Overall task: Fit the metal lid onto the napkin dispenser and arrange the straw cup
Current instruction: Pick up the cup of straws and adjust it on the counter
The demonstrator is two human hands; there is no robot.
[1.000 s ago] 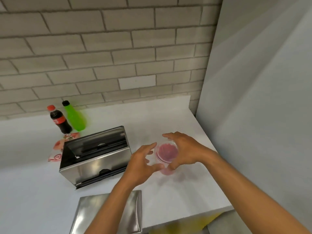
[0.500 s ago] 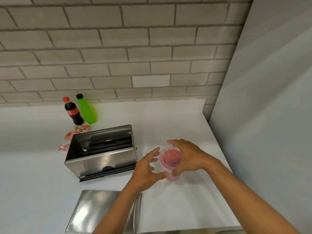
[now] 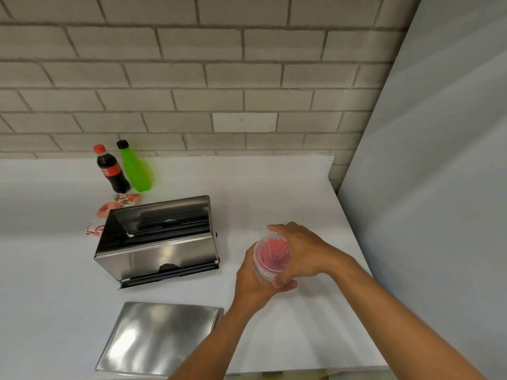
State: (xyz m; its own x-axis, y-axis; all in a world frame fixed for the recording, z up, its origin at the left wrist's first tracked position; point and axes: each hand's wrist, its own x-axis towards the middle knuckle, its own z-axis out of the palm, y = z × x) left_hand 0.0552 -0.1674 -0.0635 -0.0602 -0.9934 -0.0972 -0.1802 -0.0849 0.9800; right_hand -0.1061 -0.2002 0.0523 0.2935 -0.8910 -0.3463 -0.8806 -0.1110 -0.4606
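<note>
A clear plastic straw cup point(image 3: 272, 256) full of red straws stands right of centre on the white counter. My left hand point(image 3: 251, 281) wraps its near left side and my right hand point(image 3: 304, 250) grips its right side and rim. The steel napkin dispenser point(image 3: 159, 242) lies open-topped to the left of the cup, with no lid on it. The flat metal lid point(image 3: 159, 337) rests on the counter near the front edge, below the dispenser.
A cola bottle point(image 3: 111, 170) and a green bottle point(image 3: 135, 168) stand at the back by the brick wall. A red-and-white packet point(image 3: 109, 212) lies behind the dispenser. A grey panel point(image 3: 439, 187) borders the counter on the right.
Both hands have closed in around the straw cup; the left hand, open beside it earlier, now grips it. The view has shifted slightly.
</note>
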